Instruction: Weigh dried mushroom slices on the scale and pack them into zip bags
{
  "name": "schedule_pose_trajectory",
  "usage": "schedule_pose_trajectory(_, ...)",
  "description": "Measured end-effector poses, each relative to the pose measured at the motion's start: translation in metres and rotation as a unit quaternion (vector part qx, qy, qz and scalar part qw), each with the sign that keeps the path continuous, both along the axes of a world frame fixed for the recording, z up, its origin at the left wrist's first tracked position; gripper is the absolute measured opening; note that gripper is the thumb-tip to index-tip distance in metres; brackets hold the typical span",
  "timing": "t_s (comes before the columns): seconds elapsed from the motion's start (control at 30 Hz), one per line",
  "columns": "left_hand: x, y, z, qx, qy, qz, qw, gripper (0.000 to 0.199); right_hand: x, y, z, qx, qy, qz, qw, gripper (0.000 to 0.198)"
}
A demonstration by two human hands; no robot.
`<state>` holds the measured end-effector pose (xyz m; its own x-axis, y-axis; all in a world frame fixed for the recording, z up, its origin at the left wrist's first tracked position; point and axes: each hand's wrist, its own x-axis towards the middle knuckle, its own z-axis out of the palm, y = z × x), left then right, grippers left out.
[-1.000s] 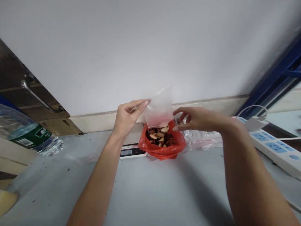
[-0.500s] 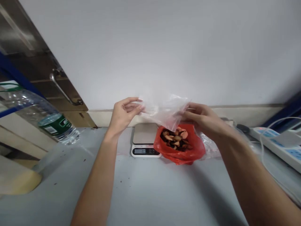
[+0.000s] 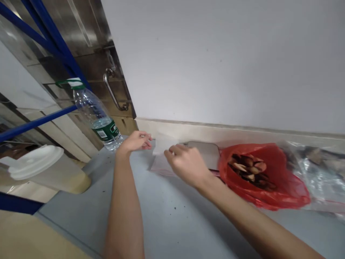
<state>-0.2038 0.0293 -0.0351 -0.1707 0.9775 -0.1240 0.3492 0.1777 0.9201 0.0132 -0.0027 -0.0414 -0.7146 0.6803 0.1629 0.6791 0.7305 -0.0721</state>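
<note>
My left hand is open, its fingers bent and apart just beyond the left edge of a translucent plastic bag. My right hand is closed, thumb and fingers pinching that bag's right side low over the table. Under it lies clear plastic with a reddish edge, flat on the tabletop. Behind my right hand stands a kitchen scale; its display is hidden. An open red plastic bag with dried brown pieces sits right of the scale.
A water bottle and a lidded plastic cup stand at the left of the grey table. Blue rails run beside them. More clear plastic bags lie at the right, and a wall rises behind.
The view has turned left. My hands have lowered the translucent bag from above the scale and red bag to the table left of the scale. My left hand has let go of it.
</note>
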Motion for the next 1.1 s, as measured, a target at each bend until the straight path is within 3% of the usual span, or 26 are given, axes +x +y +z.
schedule_pose_trajectory(0.1,0.001,0.001,-0.013,-0.050,-0.001,-0.047,0.998,0.020,-0.027,-0.011,-0.020,-0.041,-0.058,0.046,0.996,0.031)
schedule_pose_trajectory(0.23,0.009,0.007,-0.024,-0.073,0.016,-0.109,0.991,0.015,-0.033,-0.016,-0.041,-0.059,-0.066,0.036,0.995,0.030)
schedule_pose_trajectory(0.67,0.045,0.029,-0.035,-0.055,0.123,-0.200,0.970,0.037,-0.008,-0.009,-0.051,-0.137,-0.025,0.047,0.989,0.045)
schedule_pose_trajectory(0.9,0.061,0.035,-0.047,-0.057,0.200,-0.186,0.960,0.054,0.013,-0.008,-0.039,-0.160,-0.005,0.095,0.982,0.044)
schedule_pose_trajectory(1.0,0.070,0.037,-0.047,-0.049,0.239,-0.178,0.953,0.065,0.041,-0.009,-0.026,-0.192,0.066,0.127,0.971,0.038)
schedule_pose_trajectory(1.1,0.076,0.036,-0.040,-0.054,0.269,-0.169,0.947,0.071,0.082,-0.013,-0.002,-0.195,0.152,0.105,0.963,0.033)
